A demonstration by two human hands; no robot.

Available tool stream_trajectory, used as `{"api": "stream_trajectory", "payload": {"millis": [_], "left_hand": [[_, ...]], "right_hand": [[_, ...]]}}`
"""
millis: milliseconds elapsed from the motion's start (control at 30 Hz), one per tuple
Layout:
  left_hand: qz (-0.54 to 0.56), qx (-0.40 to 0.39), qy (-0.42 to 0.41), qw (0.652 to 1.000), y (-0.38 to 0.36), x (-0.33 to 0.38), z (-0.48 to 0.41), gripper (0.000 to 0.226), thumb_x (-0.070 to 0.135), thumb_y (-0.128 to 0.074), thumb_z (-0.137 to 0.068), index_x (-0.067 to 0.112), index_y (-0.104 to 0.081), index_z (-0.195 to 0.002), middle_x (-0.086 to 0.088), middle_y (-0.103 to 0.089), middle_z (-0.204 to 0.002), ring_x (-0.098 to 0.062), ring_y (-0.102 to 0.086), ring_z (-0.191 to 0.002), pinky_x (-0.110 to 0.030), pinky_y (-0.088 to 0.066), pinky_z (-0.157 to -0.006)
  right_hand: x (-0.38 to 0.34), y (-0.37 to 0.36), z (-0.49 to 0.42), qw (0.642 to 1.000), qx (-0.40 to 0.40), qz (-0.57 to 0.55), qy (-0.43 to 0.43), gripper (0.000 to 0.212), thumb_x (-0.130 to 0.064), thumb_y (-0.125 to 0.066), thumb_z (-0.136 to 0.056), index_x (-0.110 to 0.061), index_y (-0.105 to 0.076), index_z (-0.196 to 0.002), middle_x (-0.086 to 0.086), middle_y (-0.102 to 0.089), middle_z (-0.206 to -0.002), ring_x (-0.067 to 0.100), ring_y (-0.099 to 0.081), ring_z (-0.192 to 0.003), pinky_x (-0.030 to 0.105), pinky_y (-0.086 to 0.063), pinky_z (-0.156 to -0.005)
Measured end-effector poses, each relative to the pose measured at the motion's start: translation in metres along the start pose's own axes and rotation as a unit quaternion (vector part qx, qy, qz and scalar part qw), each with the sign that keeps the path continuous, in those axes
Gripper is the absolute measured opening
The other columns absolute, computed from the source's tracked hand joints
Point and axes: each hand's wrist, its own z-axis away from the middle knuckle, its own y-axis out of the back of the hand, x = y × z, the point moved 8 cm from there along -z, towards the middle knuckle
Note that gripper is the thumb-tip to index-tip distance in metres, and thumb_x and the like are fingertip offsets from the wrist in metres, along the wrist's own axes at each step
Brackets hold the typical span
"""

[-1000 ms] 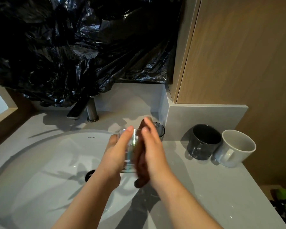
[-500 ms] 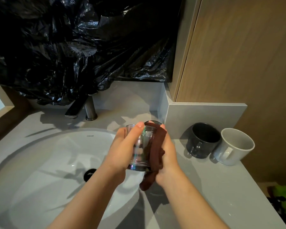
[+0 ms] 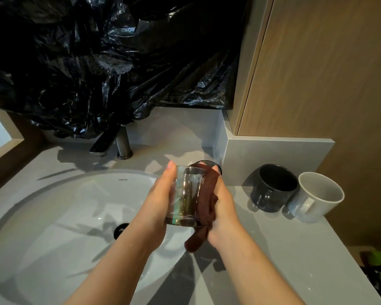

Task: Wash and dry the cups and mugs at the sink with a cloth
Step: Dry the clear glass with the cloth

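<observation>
Black plastic sheeting point(image 3: 92, 62) hangs crumpled over the whole back wall, with a wooden cabinet panel point(image 3: 328, 73) on the right. Below runs the grey bench point(image 3: 290, 256), and the white oval sink point(image 3: 59, 212) fills its left side, faucet point(image 3: 121, 144) at the back edge. In the back right corner of the bench a dark grey mug point(image 3: 271, 194) and a white mug point(image 3: 317, 199) sit touching each other, both mouth up, the white one's handle turned to the front.

Now the action: over the sink's right rim, the left hand point(image 3: 158, 201) grips a clear glass tumbler point(image 3: 187, 194), thumb straight up its near side, fingers wrapped round the back. The tumbler is upright and off the bench. The right hand point(image 3: 226, 208) is cupped round a brown cloth point(image 3: 207, 205), pressing it against the tumbler's right side, and a tail of the cloth dangles below the wrist. Just behind the hands a dark cup rim point(image 3: 205, 161) peeks out, mostly hidden.
</observation>
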Motion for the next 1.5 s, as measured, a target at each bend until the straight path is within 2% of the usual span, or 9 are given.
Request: {"api": "stream_trajectory", "payload": {"millis": [200, 367, 500, 600, 733, 833, 1033, 1233, 1500], "left_hand": [[-0.108, 0.121, -0.101, 0.982, 0.005, 0.016, 0.006, 0.063, 0.062, -0.052, -0.082, 0.024, -0.044, -0.132, 0.005, -0.063, -0.098, -0.014, -0.063, -0.094, -0.035, -0.052, -0.087], [0.058, 0.094, -0.016, 0.994, 0.015, 0.008, -0.004, 0.078, 0.071, -0.059, -0.066, 0.004, -0.060, -0.107, -0.008, -0.069, -0.078, -0.020, -0.069, -0.067, -0.028, -0.051, -0.056], [0.023, 0.062, 0.020, 0.998, 0.010, -0.001, -0.001, 0.064, 0.066, -0.049, -0.082, 0.010, -0.064, -0.111, -0.012, -0.074, -0.090, -0.027, -0.073, -0.078, -0.034, -0.056, -0.061], [0.001, 0.038, 0.031, 0.999, 0.000, -0.002, 0.003, 0.066, 0.068, -0.046, -0.080, 0.011, -0.068, -0.107, -0.016, -0.074, -0.092, -0.035, -0.072, -0.084, -0.045, -0.060, -0.072], [0.030, 0.052, 0.023, 0.998, 0.008, 0.004, -0.004, 0.064, 0.069, -0.045, -0.083, 0.015, -0.066, -0.110, -0.012, -0.074, -0.098, -0.029, -0.072, -0.086, -0.041, -0.057, -0.075], [0.058, 0.073, 0.043, 0.995, 0.017, 0.000, -0.009, 0.069, 0.072, -0.052, -0.078, 0.015, -0.059, -0.117, -0.016, -0.070, -0.104, -0.029, -0.072, -0.085, -0.037, -0.056, -0.067], [0.015, 0.040, 0.005, 0.999, 0.008, 0.007, -0.006, 0.070, 0.073, -0.050, -0.079, 0.016, -0.061, -0.118, -0.011, -0.073, -0.103, -0.031, -0.072, -0.087, -0.051, -0.057, -0.080], [-0.036, 0.119, -0.067, 0.990, 0.018, 0.022, 0.000, 0.052, 0.075, -0.040, -0.075, 0.033, -0.051, -0.103, -0.001, -0.065, -0.101, -0.017, -0.066, -0.090, -0.040, -0.053, -0.084], [0.016, 0.074, -0.059, 0.995, 0.004, 0.010, 0.007, 0.067, 0.063, -0.061, -0.070, 0.011, -0.057, -0.111, -0.013, -0.069, -0.097, -0.024, -0.071, -0.085, -0.034, -0.056, -0.066]], "right_hand": [[-0.008, -0.001, -0.004, 0.989, 0.080, 0.087, 0.085, 0.046, -0.060, -0.046, -0.085, -0.027, -0.065, -0.112, 0.005, -0.071, -0.106, 0.024, -0.068, -0.097, 0.046, -0.052, -0.092], [-0.008, -0.023, 0.029, 0.893, 0.040, 0.374, 0.248, 0.058, -0.049, -0.041, -0.094, -0.050, -0.014, -0.145, -0.019, -0.023, -0.151, 0.002, -0.031, -0.134, 0.023, -0.030, -0.110], [-0.008, -0.012, 0.011, 0.974, 0.017, 0.195, 0.110, 0.040, -0.050, -0.043, -0.094, -0.037, -0.054, -0.131, -0.010, -0.059, -0.122, 0.011, -0.058, -0.108, 0.032, -0.044, -0.099], [0.001, -0.010, 0.002, 0.998, -0.010, 0.024, -0.053, 0.061, -0.060, -0.043, -0.089, -0.014, -0.078, -0.068, 0.009, -0.072, -0.074, 0.028, -0.067, -0.066, 0.036, -0.052, -0.070], [-0.001, -0.013, 0.016, 0.986, 0.001, 0.143, 0.087, 0.028, -0.049, -0.042, -0.095, -0.047, -0.057, -0.119, -0.008, -0.061, -0.121, 0.016, -0.060, -0.109, 0.038, -0.049, -0.095], [-0.005, -0.019, 0.026, 0.937, -0.007, 0.276, 0.215, 0.053, -0.037, -0.048, -0.096, -0.056, -0.025, -0.139, -0.024, -0.036, -0.138, 0.000, -0.040, -0.126, 0.024, -0.036, -0.107], [0.002, -0.005, -0.002, 1.000, 0.002, 0.007, 0.019, 0.052, -0.056, -0.047, -0.087, -0.017, -0.065, -0.117, 0.015, -0.071, -0.106, 0.033, -0.068, -0.093, 0.048, -0.054, -0.083], [0.021, -0.007, 0.013, 0.992, -0.021, 0.064, 0.106, 0.033, -0.055, -0.051, -0.089, -0.053, -0.052, -0.122, -0.014, -0.060, -0.125, 0.006, -0.060, -0.111, 0.035, -0.049, -0.097], [-0.003, -0.004, 0.021, 0.951, 0.091, 0.200, 0.220, 0.031, -0.043, -0.046, -0.095, -0.050, -0.050, -0.125, -0.020, -0.059, -0.118, 0.004, -0.056, -0.110, 0.035, -0.044, -0.103]]}}
